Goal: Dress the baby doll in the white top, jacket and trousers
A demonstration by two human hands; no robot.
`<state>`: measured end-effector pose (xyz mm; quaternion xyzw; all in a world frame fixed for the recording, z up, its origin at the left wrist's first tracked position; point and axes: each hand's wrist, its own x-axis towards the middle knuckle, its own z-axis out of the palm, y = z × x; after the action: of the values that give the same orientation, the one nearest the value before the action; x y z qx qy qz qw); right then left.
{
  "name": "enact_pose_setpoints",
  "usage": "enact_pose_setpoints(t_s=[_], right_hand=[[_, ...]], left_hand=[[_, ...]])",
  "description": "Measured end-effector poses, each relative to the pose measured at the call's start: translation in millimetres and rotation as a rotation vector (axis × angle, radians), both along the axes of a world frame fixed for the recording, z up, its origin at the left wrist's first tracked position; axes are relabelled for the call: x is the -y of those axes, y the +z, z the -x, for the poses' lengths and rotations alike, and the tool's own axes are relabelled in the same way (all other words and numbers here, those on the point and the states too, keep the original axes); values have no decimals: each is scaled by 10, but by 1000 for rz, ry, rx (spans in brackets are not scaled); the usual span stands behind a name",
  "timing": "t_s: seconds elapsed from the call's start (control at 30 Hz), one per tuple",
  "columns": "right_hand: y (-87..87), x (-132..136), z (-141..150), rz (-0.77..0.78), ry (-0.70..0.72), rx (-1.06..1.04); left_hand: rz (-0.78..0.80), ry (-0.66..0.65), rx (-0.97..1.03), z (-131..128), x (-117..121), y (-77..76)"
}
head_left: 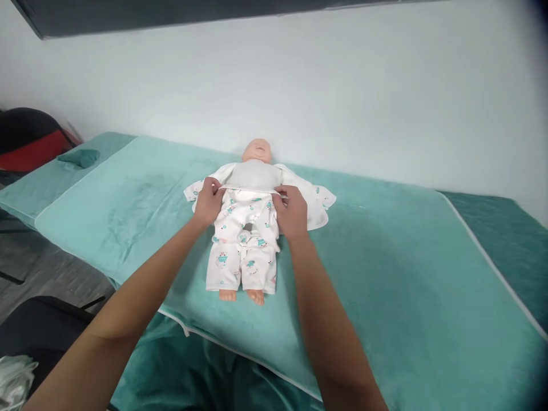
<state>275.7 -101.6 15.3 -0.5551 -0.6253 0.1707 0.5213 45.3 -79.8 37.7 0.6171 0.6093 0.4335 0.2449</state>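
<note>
A baby doll (258,150) lies on its back on a green bed, its head toward the wall and its bare feet toward me. White printed pants (244,217) cover its legs and reach up to the belly. My left hand (209,201) pinches the waistband at one side, and my right hand (291,211) pinches it at the other. Between them the waistband is stretched straight. Above it the doll's pale torso shows. A white printed jacket (308,194) lies spread open under and beside the torso, with the sleeves out to both sides.
The padded green bed cover (406,274) stretches to both sides, with a face hole (79,158) at the left end. A white wall (299,85) rises behind. Black and red chair (34,142) stands at far left; a dark seat (47,325) holding crumpled white material (16,379) is at lower left.
</note>
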Motion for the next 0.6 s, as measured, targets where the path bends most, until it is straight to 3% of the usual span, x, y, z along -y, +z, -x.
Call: enact_pose_setpoints(t_s=[0.17, 0.33, 0.47, 0.6], right_hand=[[7, -132, -129, 98, 0, -17], [105, -337, -199, 140, 7, 21], [190, -526, -156, 101, -43, 203], [164, -798, -180, 223, -52, 139]], left_hand=[[-117, -105, 28, -99, -219, -52], [-106, -133, -95, -130, -388, 57], [-76, -100, -94, -195, -732, 123], [0, -105, -23, -258, -1035, 51]])
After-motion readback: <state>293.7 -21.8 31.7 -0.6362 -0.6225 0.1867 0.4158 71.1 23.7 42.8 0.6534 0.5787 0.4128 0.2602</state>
